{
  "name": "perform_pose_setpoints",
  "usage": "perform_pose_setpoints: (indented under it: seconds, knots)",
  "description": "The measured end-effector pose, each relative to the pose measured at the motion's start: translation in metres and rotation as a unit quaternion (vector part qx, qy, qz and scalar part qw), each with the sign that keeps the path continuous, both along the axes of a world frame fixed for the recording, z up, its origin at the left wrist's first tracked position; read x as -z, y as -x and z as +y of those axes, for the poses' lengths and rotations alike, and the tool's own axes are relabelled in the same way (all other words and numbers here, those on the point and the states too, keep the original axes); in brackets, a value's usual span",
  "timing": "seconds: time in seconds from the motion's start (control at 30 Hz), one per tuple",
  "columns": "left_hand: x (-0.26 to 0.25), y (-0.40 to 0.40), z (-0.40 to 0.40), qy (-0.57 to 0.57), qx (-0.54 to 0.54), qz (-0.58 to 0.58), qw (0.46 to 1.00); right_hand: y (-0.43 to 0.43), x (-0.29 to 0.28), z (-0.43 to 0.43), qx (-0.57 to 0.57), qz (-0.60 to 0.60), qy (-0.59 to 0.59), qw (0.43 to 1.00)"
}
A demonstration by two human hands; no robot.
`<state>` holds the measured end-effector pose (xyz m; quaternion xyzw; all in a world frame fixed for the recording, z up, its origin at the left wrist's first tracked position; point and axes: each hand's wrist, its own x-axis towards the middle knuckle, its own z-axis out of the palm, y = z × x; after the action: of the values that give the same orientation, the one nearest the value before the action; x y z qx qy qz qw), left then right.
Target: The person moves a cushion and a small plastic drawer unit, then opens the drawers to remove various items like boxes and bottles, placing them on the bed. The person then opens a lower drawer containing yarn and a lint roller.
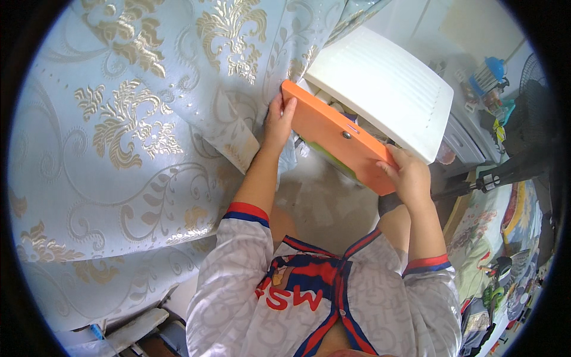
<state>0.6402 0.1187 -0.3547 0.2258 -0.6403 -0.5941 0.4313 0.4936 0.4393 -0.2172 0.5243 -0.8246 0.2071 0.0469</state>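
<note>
An orange drawer front [330, 134] with a small round knob lies between my hands, below the white top of a plastic cabinet [383, 85]. My left hand [280, 120] grips its left end, thumb on the front face and fingers at the edge behind. At the right end my right hand [407, 172] holds it the same way. The drawer stands partly out, and some contents show in the gap behind the orange front; I cannot tell what they are. Below it, part of a green drawer front [328, 156] shows.
A pale blue curtain with gold patterns [134, 111] hangs at the left, touching the cabinet. A bed with floral bedding [482, 223] and a black stand or pole [495, 176] are at the right. Behind them are a fan [535, 76] and a blue-lidded container [488, 73].
</note>
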Motion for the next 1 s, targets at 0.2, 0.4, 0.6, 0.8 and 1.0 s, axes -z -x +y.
perform_pose_setpoints:
  seconds: [0.2, 0.4, 0.6, 0.8, 1.0]
  knots:
    - [-0.049, 0.026, -0.016, -0.007, -0.030, -0.115, 0.993, 0.003, -0.001, 0.002, -0.009, 0.001, -0.003, 1.000]
    - [-0.042, 0.039, -0.042, 0.024, -0.079, -0.173, 0.981, 0.011, -0.002, 0.005, -0.038, -0.016, 0.004, 0.999]
    - [-0.046, 0.028, 0.006, -0.025, -0.014, -0.185, 0.982, 0.037, -0.009, 0.040, -0.048, -0.056, -0.020, 0.997]
    - [-0.030, 0.029, 0.024, -0.043, -0.061, -0.095, 0.993, 0.040, -0.002, 0.049, -0.057, 0.001, -0.012, 0.998]
    - [-0.033, 0.028, 0.022, -0.037, -0.085, -0.102, 0.990, 0.036, 0.008, 0.049, -0.064, 0.027, 0.010, 0.998]
